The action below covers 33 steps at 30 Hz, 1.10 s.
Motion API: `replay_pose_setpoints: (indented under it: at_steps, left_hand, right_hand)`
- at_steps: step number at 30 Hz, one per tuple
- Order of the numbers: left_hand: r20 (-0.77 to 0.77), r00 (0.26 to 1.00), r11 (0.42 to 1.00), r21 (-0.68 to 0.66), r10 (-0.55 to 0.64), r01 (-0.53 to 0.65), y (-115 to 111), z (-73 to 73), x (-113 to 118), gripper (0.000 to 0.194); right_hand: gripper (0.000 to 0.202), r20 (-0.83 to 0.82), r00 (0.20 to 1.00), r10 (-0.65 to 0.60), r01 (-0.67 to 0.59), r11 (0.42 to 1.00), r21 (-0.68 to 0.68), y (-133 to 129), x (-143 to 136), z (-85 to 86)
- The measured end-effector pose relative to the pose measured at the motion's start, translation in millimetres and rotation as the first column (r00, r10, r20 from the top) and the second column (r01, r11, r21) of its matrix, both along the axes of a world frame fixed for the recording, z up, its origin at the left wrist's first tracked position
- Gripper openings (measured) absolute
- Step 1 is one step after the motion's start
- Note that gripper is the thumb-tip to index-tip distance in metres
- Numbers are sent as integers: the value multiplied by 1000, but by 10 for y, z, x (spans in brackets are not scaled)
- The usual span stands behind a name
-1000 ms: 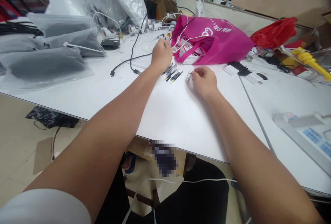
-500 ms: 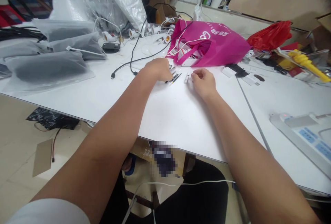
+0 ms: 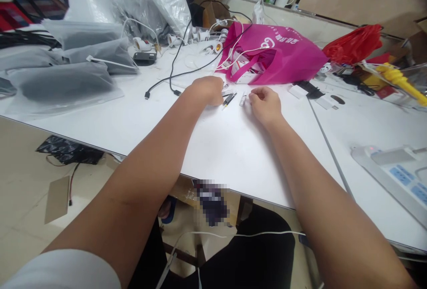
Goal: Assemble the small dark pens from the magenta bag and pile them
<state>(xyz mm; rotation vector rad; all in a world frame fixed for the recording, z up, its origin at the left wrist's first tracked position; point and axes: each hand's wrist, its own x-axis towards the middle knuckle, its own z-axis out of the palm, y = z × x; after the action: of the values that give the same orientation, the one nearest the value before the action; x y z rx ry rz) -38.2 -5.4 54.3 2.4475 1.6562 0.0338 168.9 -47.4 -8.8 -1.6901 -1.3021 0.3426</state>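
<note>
- Left grip (image 3: 210, 91) is lower, nearer the front edge of the tabletop (image 3: 233, 146), than a second earlier; right grip (image 3: 267, 104) stays nearly in place.
- Left grip: bent down at the slim dark pieces (image 3: 228, 100); fingertips hidden, hold cannot be told.
- Right grip: fingers curled beside the small clear piece (image 3: 243, 100); contact unclear.
- Location: both items lie before the pink bag (image 3: 290, 57).
- Handling (judged): light, stiff, likely to roll; clear piece possibly fragile. Pinch gently at mid-length.

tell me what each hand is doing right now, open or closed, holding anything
Left hand: at the dark tools, fingers hidden, grip can't be told.
Right hand: fingers curled by the clear tube, hold unclear.
</note>
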Motion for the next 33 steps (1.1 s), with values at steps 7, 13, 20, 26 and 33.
replay_pose_setpoints:
  at_steps: [7, 13, 20, 26, 33]
  left_hand:
    - [29, 1000, 1000, -5, -10, 10, -41, 2, 25, 27]
    - [460, 883, 990, 137, -89, 28, 113, -119, 51, 13]
    - [607, 754, 965, 220, -250, 143, -22, -258, 349, 17]
    - [597, 752, 955, 255, -281, 154, -33, -338, 401, 15]
    - [616, 738, 957, 251, -274, 146, -88, -337, 449, 14]
  right_hand:
    - [6, -19, 1000, 6, -5, 999, 36, 34, 44, -62]
    - [6, -121, 992, 21, -11, 996, 85, 9, -3, -22]
    - [40, -516, 800, 308, -324, 944, 62, -113, -177, 101]
    - [30, -564, 772, 294, -313, 948, 66, -104, -106, 77]
    - [18, -539, 793, 283, -293, 954, 70, -65, 4, 20]
